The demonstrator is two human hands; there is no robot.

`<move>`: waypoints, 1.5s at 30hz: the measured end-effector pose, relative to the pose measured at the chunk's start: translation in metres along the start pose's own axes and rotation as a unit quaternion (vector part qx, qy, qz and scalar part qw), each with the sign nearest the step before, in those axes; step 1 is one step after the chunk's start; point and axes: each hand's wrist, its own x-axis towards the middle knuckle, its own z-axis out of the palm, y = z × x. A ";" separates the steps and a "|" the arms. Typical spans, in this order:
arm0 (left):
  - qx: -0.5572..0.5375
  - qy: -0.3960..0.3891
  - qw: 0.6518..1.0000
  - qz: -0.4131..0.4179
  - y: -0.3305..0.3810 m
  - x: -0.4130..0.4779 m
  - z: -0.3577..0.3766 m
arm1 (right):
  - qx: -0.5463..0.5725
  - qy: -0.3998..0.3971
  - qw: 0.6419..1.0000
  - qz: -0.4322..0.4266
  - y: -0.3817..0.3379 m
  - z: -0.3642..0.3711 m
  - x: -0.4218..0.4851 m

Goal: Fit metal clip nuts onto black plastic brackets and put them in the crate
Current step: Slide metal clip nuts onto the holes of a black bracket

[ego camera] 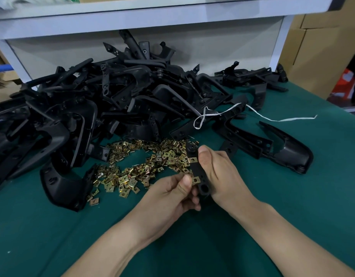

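Nearest, the left hand (172,196) curls in from below, its thumb and fingers pinching a nut (195,180) against the edge of a bracket (197,169). The right hand (218,172) has its grip closed round that bracket's strip, thumb up along its side, holding it roughly upright above the counter (52,226). An upper nut (192,160) already sits on the strip, so the step in hand looks like fitting nut 2. Whether it is fully home I cannot tell.

Next, I judge, it needs a firm sideways push until its hole lines up with the bracket's hole. Then the strip's other holes want checking.

Just beyond the hands lie the loose nuts (144,166), spread in a ring. Behind them the unfitted brackets (104,96) are heaped, a white string (272,118) trailing off to the right.

The right palm hides the rest of the held bracket. The left fingers hide anything else they may carry. The crate is not in view, and the heap runs off the left edge.
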 end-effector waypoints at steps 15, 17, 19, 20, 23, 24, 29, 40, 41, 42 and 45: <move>0.032 -0.028 0.999 -0.010 0.005 -0.004 0.005 | 0.046 -0.025 0.999 0.010 0.002 0.003 0.004; 0.033 -0.031 0.999 -0.015 0.006 -0.004 0.004 | 0.054 -0.031 0.998 0.013 0.002 0.003 0.004; 0.025 -0.033 0.999 -0.021 0.007 -0.004 0.004 | 0.059 -0.037 0.997 0.018 0.003 0.003 0.004; 0.024 -0.035 0.999 -0.022 0.007 -0.004 0.004 | 0.062 -0.040 0.997 0.020 0.004 0.003 0.004; 0.029 -0.029 0.999 -0.017 0.006 -0.004 0.005 | 0.066 -0.046 0.996 0.027 0.005 0.003 0.005; 0.031 -0.024 0.999 -0.016 0.005 -0.004 0.005 | 0.065 -0.046 0.996 0.031 0.005 0.003 0.005; 0.031 -0.004 1.000 -0.006 0.002 -0.001 0.006 | 0.075 -0.047 0.995 0.055 0.004 0.003 0.005; -0.029 -0.021 0.999 -0.032 0.007 0.003 0.000 | 0.114 0.010 0.992 0.062 0.007 0.000 0.005; -0.023 -0.018 0.999 -0.034 0.007 0.003 0.001 | 0.113 0.011 0.991 0.075 0.007 -0.001 0.005; -0.014 -0.015 0.999 -0.035 0.006 0.004 0.002 | 0.114 0.007 0.989 0.094 0.006 -0.001 0.005; 0.020 -0.010 0.999 -0.032 0.005 0.004 0.005 | 0.130 0.001 0.981 0.145 0.004 0.002 0.005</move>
